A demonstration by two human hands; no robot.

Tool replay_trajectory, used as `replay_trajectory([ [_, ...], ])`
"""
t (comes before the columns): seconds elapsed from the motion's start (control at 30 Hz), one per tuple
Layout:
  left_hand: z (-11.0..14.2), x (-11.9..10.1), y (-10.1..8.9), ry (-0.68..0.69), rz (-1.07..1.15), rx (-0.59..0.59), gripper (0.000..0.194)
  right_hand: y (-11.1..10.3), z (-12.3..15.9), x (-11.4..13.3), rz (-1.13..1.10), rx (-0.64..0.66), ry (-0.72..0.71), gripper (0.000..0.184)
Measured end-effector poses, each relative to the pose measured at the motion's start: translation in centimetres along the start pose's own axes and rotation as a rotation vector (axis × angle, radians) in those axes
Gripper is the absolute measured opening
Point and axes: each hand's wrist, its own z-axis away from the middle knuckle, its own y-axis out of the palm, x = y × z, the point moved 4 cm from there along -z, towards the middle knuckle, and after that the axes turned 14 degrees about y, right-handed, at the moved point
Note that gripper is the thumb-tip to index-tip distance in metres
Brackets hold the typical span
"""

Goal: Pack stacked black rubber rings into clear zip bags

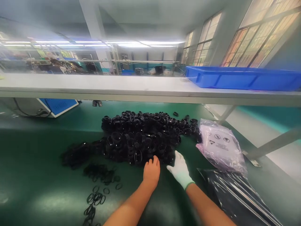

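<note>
A large heap of glossy black rings [141,141] lies on the green work surface [58,194]. My left hand [151,171], bare, is at the front edge of the heap with its fingers a little apart, the tips against or just before the rings. My right hand [180,169] wears a white glove and is at the heap's right front corner, thumb spread from the fingers. I see nothing held in either hand. Thinner black rings [96,198] are scattered at the lower left, some in a small dark cluster [100,173].
To the right are a clear plastic bag with printed symbols [218,144] and a black plastic bag [237,197]. A white shelf [105,83] crosses above the heap, carrying a blue bin [244,78]. Behind at left stands a blue and grey machine [58,106].
</note>
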Motion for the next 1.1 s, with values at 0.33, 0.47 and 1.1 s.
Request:
replay_trajectory([
  [0.33, 1.7, 0.8, -0.4, 0.171, 0.059, 0.081, 0.039, 1.8, 2.8, -1.2, -0.036, 0.195, 0.025, 0.062],
  [0.47, 5.7, 0.1, -0.9, 0.308, 0.181, 0.181, 0.026, 1.4, 6.0, -2.8, -0.143, 0.285, -0.105, 0.050],
  [1.1, 5.5, -3.6, 2.4, -0.111, 0.660, 0.236, 0.059, 5.0, 9.3, -8.9, -0.722, 0.511, 0.362, 0.030],
])
